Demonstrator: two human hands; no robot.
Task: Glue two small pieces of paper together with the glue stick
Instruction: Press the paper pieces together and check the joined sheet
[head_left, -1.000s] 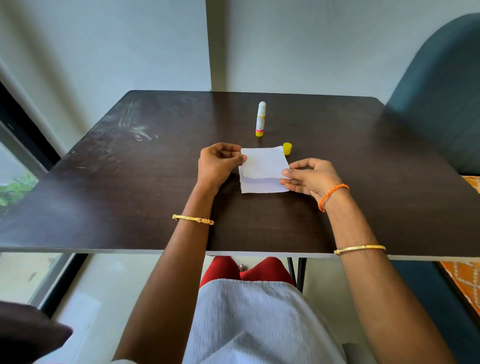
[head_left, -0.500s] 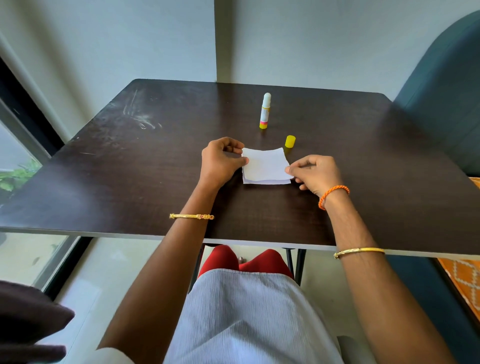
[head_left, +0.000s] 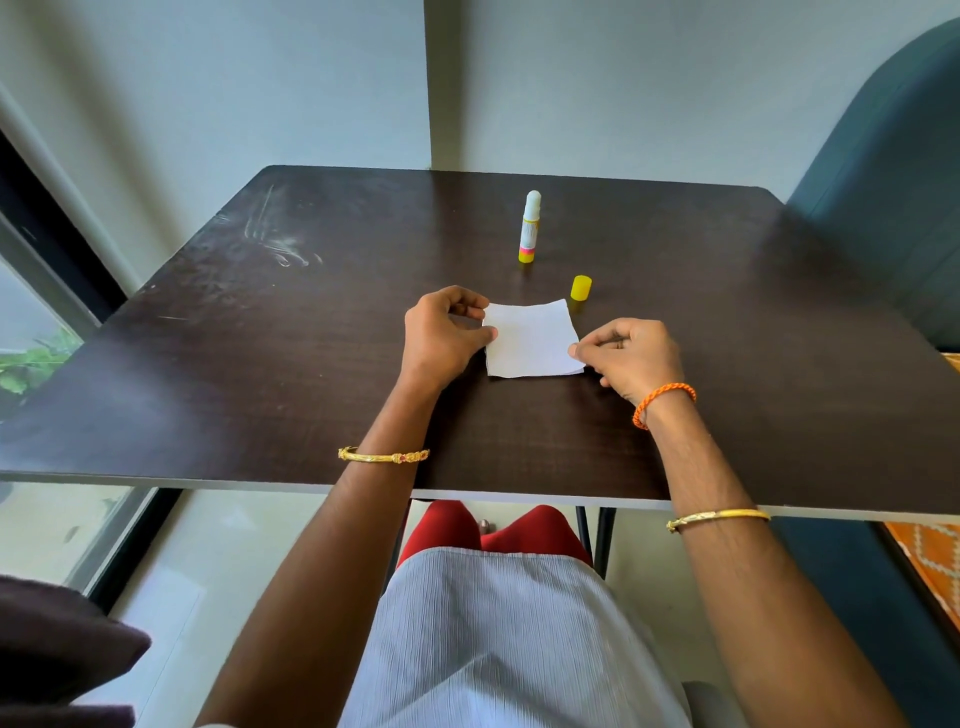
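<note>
Two small white paper pieces (head_left: 530, 340) lie stacked on the dark table (head_left: 260, 364), the upper one almost covering the lower. My left hand (head_left: 441, 332) pinches the stack's left edge between thumb and fingers. My right hand (head_left: 631, 353) pinches its right edge with thumb and forefinger. The glue stick (head_left: 530, 227) stands upright and uncapped beyond the papers, white with a yellow base. Its yellow cap (head_left: 581, 288) sits on the table just past the papers' far right corner.
A dark teal chair back (head_left: 883, 182) rises at the table's right side. A window (head_left: 36, 332) runs along the left. The wall (head_left: 311, 78) stands close behind the table's far edge. My lap (head_left: 498, 639) is under the near edge.
The upper paper has come down onto the lower one, so the stack now looks flatter and better aligned. Both hands stay at its left and right edges.
</note>
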